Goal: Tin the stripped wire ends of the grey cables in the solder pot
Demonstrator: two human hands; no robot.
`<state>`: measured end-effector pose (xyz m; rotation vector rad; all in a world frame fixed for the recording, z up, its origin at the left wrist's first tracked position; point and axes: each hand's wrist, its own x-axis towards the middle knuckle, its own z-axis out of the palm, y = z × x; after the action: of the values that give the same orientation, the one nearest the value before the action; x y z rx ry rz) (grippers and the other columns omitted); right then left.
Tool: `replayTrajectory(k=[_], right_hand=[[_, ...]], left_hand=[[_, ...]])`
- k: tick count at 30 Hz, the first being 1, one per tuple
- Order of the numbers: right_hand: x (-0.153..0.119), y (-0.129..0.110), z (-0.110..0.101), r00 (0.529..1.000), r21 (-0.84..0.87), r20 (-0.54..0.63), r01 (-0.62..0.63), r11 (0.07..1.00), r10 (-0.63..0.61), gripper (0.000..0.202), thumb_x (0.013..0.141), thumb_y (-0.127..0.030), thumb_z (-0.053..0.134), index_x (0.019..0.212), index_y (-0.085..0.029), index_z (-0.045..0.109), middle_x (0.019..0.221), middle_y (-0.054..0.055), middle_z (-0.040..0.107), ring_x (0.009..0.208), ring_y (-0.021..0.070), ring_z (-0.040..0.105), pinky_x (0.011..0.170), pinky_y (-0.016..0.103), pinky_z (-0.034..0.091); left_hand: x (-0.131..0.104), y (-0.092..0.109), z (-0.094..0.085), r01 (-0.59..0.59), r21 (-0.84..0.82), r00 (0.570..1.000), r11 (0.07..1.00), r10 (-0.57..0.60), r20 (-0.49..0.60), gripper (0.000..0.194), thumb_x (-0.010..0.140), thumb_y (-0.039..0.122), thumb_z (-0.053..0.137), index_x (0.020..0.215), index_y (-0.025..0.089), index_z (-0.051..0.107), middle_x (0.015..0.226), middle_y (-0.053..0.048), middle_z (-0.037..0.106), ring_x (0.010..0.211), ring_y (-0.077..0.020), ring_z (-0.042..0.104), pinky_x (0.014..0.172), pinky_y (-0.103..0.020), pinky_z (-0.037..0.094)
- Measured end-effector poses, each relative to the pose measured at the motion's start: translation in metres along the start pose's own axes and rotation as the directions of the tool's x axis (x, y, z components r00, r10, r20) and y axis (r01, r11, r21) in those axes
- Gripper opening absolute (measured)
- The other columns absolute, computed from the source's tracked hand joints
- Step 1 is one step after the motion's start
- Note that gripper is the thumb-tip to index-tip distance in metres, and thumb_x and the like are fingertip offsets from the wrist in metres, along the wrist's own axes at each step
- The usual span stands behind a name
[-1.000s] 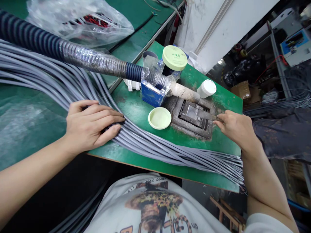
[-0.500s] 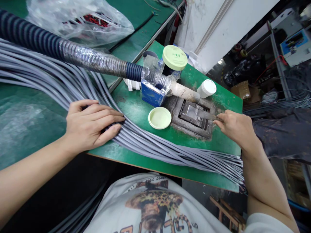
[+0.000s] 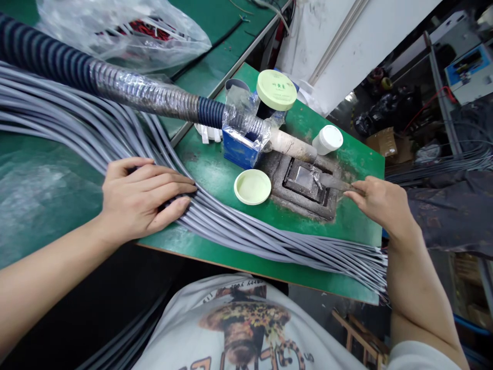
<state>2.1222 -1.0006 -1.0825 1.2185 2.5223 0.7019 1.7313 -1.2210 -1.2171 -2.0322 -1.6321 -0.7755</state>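
A long bundle of grey cables (image 3: pixel 239 223) runs across the green table to its right edge. My left hand (image 3: pixel 144 198) lies over the bundle, palm down, fingers spread loosely on the cables. My right hand (image 3: pixel 379 203) pinches a flat metal scraper (image 3: pixel 337 183) by its near end. The scraper's far end is over the solder pot (image 3: pixel 304 208), a dark square block set in the table, touching crumpled grey residue beside a shiny square surface (image 3: pixel 304 178). A pale wrapped nozzle (image 3: pixel 292 145) ends just behind the pot.
A ribbed hose (image 3: pixel 142 96) crosses from the upper left to a blue box (image 3: pixel 241 149). Near the pot are a light green lid (image 3: pixel 252 187), a white jar (image 3: pixel 327 140) and a green-lidded tub (image 3: pixel 276 90). A plastic bag (image 3: pixel 123 33) lies at the back left.
My right hand has moved a little to the right with the scraper, drawing its tip back across the pot. The residue is now bunched near the tip. My left hand has hardly moved.
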Motion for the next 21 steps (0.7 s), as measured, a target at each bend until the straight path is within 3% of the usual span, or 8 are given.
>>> replayTrajectory(k=[14, 21], right_hand=[[-0.006, 0.014, 0.006, 0.996, 0.029, 0.016, -0.088, 0.996, 0.088, 0.029, 0.088, -0.045, 0.052, 0.091, -0.022, 0.07, 0.083, 0.005, 0.064, 0.071, 0.0182, 0.055, 0.053, 0.028, 0.021], [0.004, -0.02, -0.017, 0.992, 0.043, -0.109, -0.051, 0.998, 0.056, 0.031, 0.09, -0.043, 0.049, 0.095, -0.02, 0.069, 0.086, 0.006, 0.063, 0.072, 0.0181, 0.055, 0.053, 0.028, 0.019]], left_hand=[[0.002, 0.002, -0.001, -0.004, -0.008, 1.0, 1.0, 0.004, 0.003, 0.018, 0.084, 0.03, 0.054, 0.098, 0.027, 0.065, 0.095, 0.0, 0.076, 0.083, -0.0213, 0.069, 0.09, -0.044, 0.039], [0.001, 0.001, 0.0, -0.004, -0.009, 1.0, 1.0, 0.004, 0.006, 0.019, 0.084, 0.031, 0.054, 0.098, 0.027, 0.066, 0.096, 0.0, 0.076, 0.084, -0.021, 0.069, 0.091, -0.044, 0.039]])
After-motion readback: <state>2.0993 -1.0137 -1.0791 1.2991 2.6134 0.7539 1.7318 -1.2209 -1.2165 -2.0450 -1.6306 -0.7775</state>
